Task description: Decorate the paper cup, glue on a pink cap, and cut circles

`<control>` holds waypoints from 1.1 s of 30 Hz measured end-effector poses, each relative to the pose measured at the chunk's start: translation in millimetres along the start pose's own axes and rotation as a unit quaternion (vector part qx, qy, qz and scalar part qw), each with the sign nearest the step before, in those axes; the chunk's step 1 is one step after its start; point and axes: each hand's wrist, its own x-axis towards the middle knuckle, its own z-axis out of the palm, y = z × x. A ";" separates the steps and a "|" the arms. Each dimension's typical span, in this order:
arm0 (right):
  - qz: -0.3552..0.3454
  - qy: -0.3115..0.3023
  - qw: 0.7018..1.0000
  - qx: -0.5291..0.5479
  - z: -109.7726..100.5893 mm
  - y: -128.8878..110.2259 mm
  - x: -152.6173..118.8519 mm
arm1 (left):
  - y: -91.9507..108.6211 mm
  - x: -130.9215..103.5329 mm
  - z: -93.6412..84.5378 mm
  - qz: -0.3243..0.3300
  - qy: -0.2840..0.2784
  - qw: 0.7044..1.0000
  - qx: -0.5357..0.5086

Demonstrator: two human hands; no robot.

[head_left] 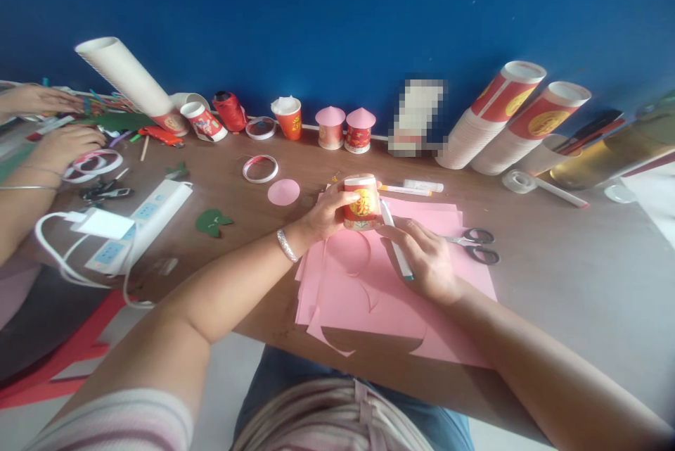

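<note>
My left hand (330,212) is wrapped round the left side of a short red and white paper cup (361,203) with a yellow emblem. Against the cup's right side, my right hand (425,254) holds a white marker (396,243), its teal end pointing down toward me. Both hands are above a stack of pink paper (390,303) with curved cut-outs. Black-handled scissors (477,243) lie on the right edge of the paper. Just behind the cup are an orange and white marker (403,190) and a white one (423,186). A pink paper circle (283,192) lies to the left.
Along the blue wall stand two small cups with pink cone roofs (345,129), an orange cup (289,120) and tall cup stacks (496,113). A power strip (140,226) with white cables lies left, near another person's hands (68,145). Tape (519,182) is at right.
</note>
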 end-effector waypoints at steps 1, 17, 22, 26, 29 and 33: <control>-0.004 -0.009 1.000 0.007 0.2 -0.5 -0.2 | -0.2 0.1 0.5 0.003 0.006 1.000 0.000; -0.006 0.034 0.999 0.017 0.7 3.0 -1.5 | -3.0 3.7 -3.4 -0.013 0.019 0.999 -0.047; -0.002 0.013 1.000 0.020 3.0 2.9 -2.2 | 2.1 0.4 1.5 -0.027 0.020 0.998 -0.050; -0.005 -0.019 0.999 0.037 2.8 3.2 -2.7 | 1.6 0.6 4.4 -0.010 0.019 1.000 -0.016; -0.012 -0.006 0.999 0.037 0.7 3.4 -1.0 | -0.3 2.4 5.0 -0.027 -0.002 1.000 0.000; -0.042 0.032 0.999 0.009 -4.7 1.8 3.0 | -2.4 4.9 3.7 -0.020 -0.006 1.000 0.001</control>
